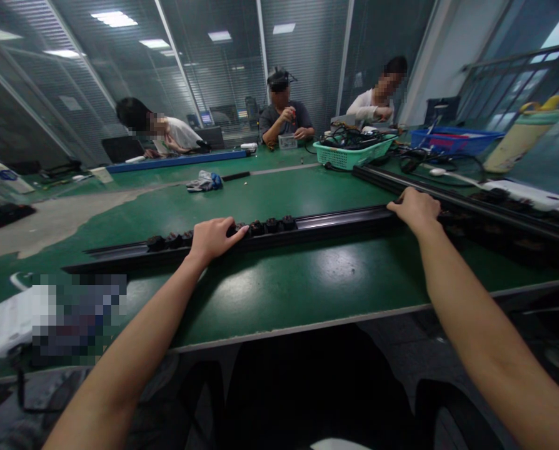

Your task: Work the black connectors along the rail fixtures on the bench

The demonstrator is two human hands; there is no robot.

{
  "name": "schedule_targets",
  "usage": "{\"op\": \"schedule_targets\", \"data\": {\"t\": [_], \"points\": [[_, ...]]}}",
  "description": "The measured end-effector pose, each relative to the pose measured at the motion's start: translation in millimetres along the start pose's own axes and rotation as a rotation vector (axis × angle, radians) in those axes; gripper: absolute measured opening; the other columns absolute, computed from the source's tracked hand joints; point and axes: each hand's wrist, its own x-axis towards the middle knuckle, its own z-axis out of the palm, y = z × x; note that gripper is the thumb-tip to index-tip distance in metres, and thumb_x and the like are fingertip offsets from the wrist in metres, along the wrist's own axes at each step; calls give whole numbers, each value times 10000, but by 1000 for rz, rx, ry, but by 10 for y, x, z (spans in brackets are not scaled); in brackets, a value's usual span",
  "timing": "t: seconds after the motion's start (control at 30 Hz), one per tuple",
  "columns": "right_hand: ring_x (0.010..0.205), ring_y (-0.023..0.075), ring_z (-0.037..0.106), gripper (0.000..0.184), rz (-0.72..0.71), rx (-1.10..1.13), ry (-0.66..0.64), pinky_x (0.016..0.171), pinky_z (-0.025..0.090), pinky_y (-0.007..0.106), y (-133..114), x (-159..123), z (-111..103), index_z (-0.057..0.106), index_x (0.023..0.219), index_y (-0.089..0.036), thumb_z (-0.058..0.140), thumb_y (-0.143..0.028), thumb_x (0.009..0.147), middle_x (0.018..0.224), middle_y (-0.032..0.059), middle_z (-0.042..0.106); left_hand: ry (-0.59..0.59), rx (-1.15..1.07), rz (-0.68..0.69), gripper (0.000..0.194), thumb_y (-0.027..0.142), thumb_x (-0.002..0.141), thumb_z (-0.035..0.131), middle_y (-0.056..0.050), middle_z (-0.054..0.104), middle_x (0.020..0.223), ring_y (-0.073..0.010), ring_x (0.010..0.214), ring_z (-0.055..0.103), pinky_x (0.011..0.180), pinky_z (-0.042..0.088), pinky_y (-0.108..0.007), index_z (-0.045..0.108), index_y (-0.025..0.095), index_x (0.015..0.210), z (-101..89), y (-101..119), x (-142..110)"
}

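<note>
A long black channel-shaped rail (340,220) lies across the green table in front of me. Several small dark blocks (272,224) sit in its groove, on both sides of my left hand (215,239). That hand is closed over the rail left of its middle, thumb along the near side and the other fingers partly hidden behind. My right hand (417,209) grips the same rail near its right end, fingertips out of sight beyond it. Other long dark rails (467,203) lie at an angle on the right, close to my right hand.
A green basket (340,156) of cables and a blue tray (458,140) stand at the back right, near a pale bottle (518,140). A crumpled cloth (205,182) lies mid-table. A white device (17,322) is at front left. Three people sit opposite.
</note>
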Motion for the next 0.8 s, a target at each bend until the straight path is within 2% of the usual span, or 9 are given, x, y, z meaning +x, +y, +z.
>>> {"op": "schedule_targets", "data": {"t": [0.17, 0.4, 0.6, 0.67, 0.8], "points": [[1212, 347, 637, 486, 51, 44, -13, 950, 423, 417, 14, 33, 11, 676, 1250, -118, 655, -499, 949, 1298, 247, 683, 7, -7, 2, 691, 742, 988, 296, -119, 775, 1006, -298, 910, 704, 640, 334, -331, 730, 204, 969, 20, -17, 3], [1216, 354, 643, 448, 110, 48, 60, 983, 439, 453, 126, 125, 52, 735, 1200, -114, 690, -471, 933, 1285, 249, 698, 7, -10, -4, 693, 741, 983, 290, -124, 768, 981, -298, 897, 698, 663, 360, -332, 728, 205, 956, 11, -8, -1], [1165, 339, 618, 428, 158, 82, 81, 962, 401, 440, 214, 157, 60, 738, 1203, -120, 662, -447, 938, 1287, 262, 685, 9, 0, -7, 703, 757, 977, 278, -127, 770, 962, -301, 880, 697, 659, 366, -334, 719, 211, 937, 1, 2, 1], [1160, 352, 600, 442, 174, 118, 144, 982, 378, 461, 239, 145, 64, 712, 1222, -107, 618, -450, 959, 1275, 274, 686, 5, 4, -6, 699, 759, 977, 278, -125, 773, 964, -298, 883, 698, 656, 364, -330, 713, 214, 932, -2, 3, 1], [1253, 368, 508, 503, 192, 180, 353, 1020, 329, 483, 271, 102, 62, 564, 1384, -80, 457, -425, 1034, 1333, 298, 649, 4, 11, -5, 688, 749, 981, 286, -127, 772, 971, -294, 889, 698, 653, 359, -327, 710, 209, 933, -6, 3, 0]]}}
